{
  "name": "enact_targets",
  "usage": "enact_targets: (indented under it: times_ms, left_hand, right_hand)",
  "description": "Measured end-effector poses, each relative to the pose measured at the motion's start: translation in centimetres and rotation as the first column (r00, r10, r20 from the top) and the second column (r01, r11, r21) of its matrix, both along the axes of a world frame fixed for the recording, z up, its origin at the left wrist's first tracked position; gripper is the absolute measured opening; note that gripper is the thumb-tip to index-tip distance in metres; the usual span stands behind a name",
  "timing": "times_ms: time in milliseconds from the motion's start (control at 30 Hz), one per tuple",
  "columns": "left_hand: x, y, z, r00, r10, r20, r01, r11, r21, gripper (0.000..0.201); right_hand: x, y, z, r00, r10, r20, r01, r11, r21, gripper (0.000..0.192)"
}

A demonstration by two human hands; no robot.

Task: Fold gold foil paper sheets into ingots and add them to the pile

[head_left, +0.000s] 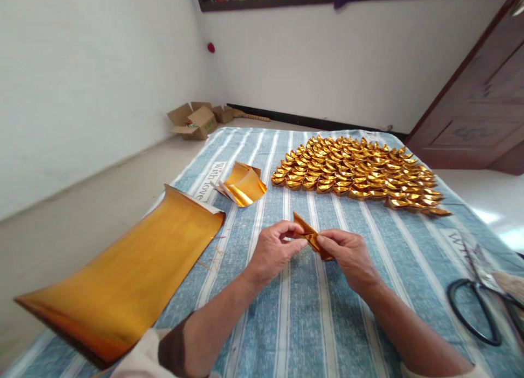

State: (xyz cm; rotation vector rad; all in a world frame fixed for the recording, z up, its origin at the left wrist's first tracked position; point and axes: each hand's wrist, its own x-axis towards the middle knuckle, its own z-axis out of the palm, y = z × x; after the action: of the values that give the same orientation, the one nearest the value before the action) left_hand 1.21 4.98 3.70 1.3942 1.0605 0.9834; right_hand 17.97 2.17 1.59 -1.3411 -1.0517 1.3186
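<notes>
Between my hands, above the striped cloth, is a small folded piece of gold foil paper (pixel 302 222) with pointed ends. My left hand (pixel 275 248) pinches its near-left side between thumb and fingers. On the other side, my right hand (pixel 347 252) grips it with the thumb on top; the fingers underneath are partly hidden. Beyond the hands, several folded gold paper ingots (pixel 352 170) stand in tight rows. A small stack of cut gold foil sheets (pixel 243 184) lies curled ahead of my left hand.
A large gold foil sheet (pixel 135 269) spreads over the left of the table, whose cover is a blue-and-white striped cloth (pixel 301 323). Black-handled scissors (pixel 475 307) lie at the right edge. Open cardboard boxes (pixel 196 121) sit on the floor behind. A wooden door (pixel 475 105) stands at right.
</notes>
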Motion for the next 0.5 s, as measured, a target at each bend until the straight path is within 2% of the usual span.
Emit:
enact_targets:
  times_ms: [133,267,500]
  left_hand:
    - [-0.12,0.11,0.13,0.995,0.016,-0.102,-0.006,0.995,0.098,0.007]
    - [-0.02,0.1,0.11,0.986,0.042,-0.159,-0.02,0.991,0.134,0.008]
    - [0.46,0.01,-0.38,0.993,0.077,-0.091,-0.07,0.994,0.086,0.011]
  right_hand:
    - [-0.1,-0.07,0.07,1.0,-0.001,0.002,0.001,1.0,-0.009,0.026]
    - [-0.19,-0.1,0.07,1.0,0.01,0.002,-0.01,1.0,-0.001,0.024]
    - [-0.14,-0.04,-0.16,1.0,0.01,-0.013,-0.01,1.0,-0.002,0.024]
